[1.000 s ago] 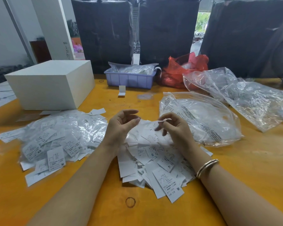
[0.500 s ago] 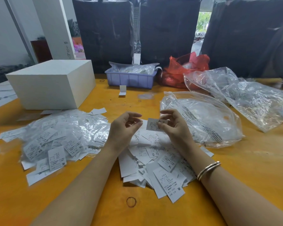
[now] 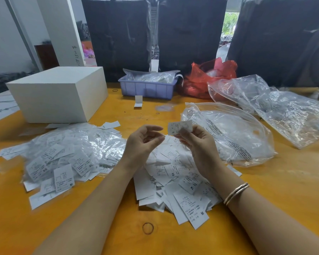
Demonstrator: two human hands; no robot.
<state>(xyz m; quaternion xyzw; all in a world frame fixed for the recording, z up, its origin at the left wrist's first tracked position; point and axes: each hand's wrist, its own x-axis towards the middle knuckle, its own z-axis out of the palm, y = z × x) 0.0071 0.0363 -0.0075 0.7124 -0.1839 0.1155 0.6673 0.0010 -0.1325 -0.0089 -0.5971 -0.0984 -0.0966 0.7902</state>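
Observation:
A heap of loose white size labels (image 3: 175,183) lies on the orange table (image 3: 276,183) in front of me. My right hand (image 3: 197,146) pinches one white label (image 3: 180,127) and holds it up above the heap. My left hand (image 3: 142,144) hovers just left of it, palm turned inward, fingers loosely curved, holding nothing. A second pile of labels in small clear bags (image 3: 63,151) spreads out on the left.
A white box (image 3: 57,94) stands at the back left. A lilac tray (image 3: 145,87) with bagged labels and a red bag (image 3: 208,78) sit at the back. Clear plastic bags (image 3: 232,133) lie to the right. A rubber band (image 3: 148,228) lies near me.
My right hand has picked one label out of the heap and raised it. My left hand has lifted slightly beside it.

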